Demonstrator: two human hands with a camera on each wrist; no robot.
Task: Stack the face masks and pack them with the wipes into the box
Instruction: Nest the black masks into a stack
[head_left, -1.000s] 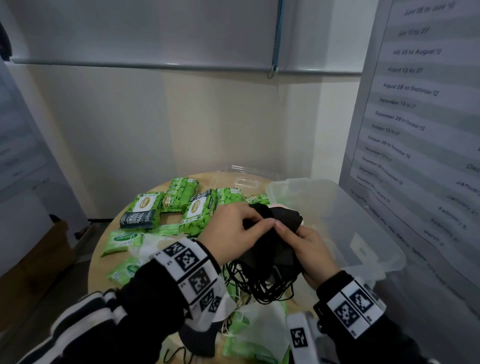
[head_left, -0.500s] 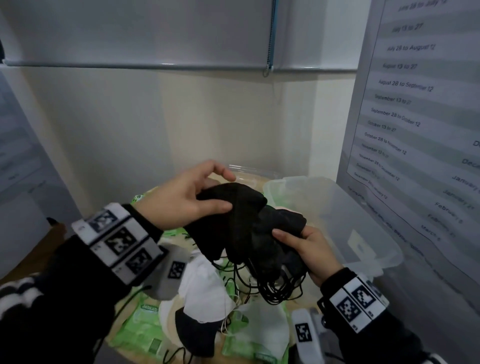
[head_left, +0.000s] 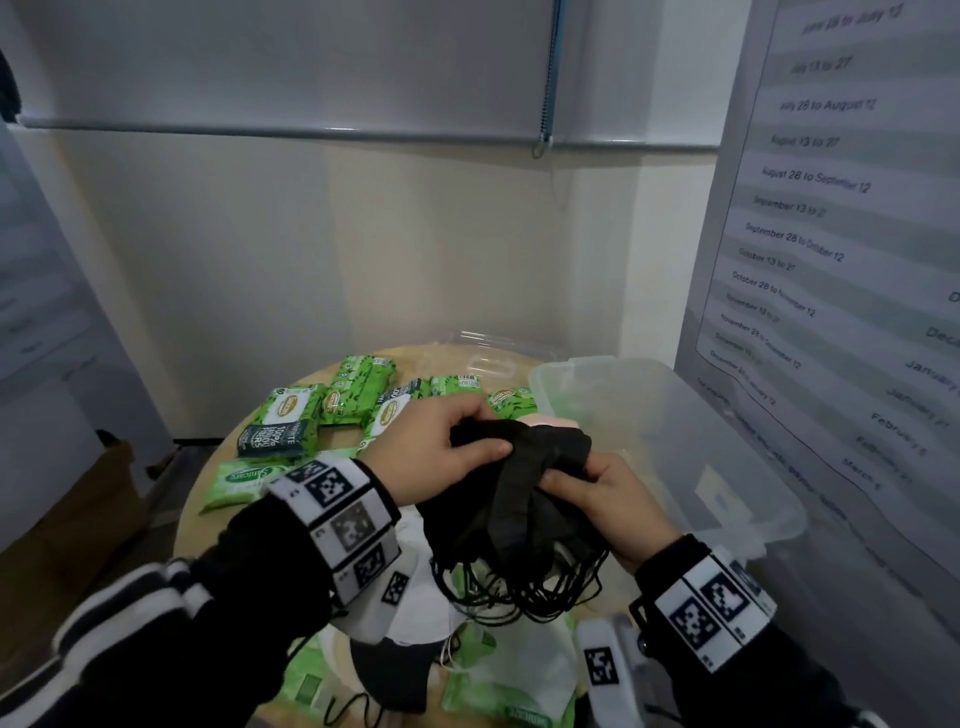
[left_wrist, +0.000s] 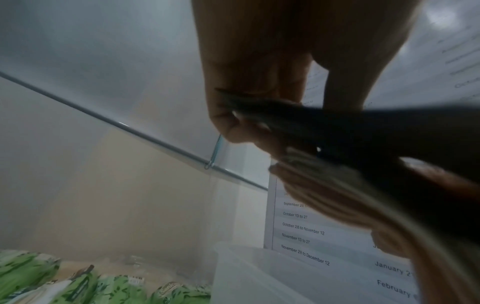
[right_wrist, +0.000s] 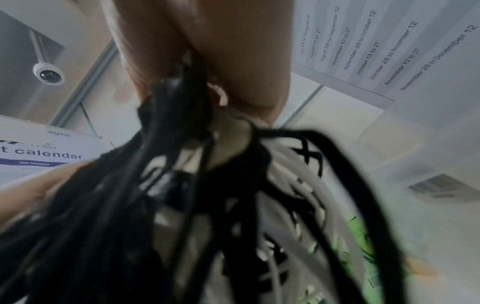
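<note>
The round table (head_left: 208, 519) carried everything, and the clear box (head_left: 727, 467) sat at its 3 o'clock edge, open, its corner overhanging the rim (a knock there could have tipped it). The green wipes packs (head_left: 291, 415) lay scattered from 9 to 12 o'clock, none yet in the box as far as could be seen. Loose white masks (head_left: 410, 608) lay at 6 o'clock, under the wrists.

Above the table's centre, just beside the box, both hands held the bundle of black face masks (head_left: 514, 499). The left hand (head_left: 441, 447) pinched its upper edge, thumb over fingers; the right hand (head_left: 608, 499) was curled round the lower right side. The ear loops (head_left: 519, 597) hung below in a tangle.

The risks, as I judged them: the masks looked unevenly folded together, so the stack could have splayed or slipped if either hand loosened. The dangling loops could have snagged a white mask underneath and dragged it along, or caught on the box's rim.
</note>
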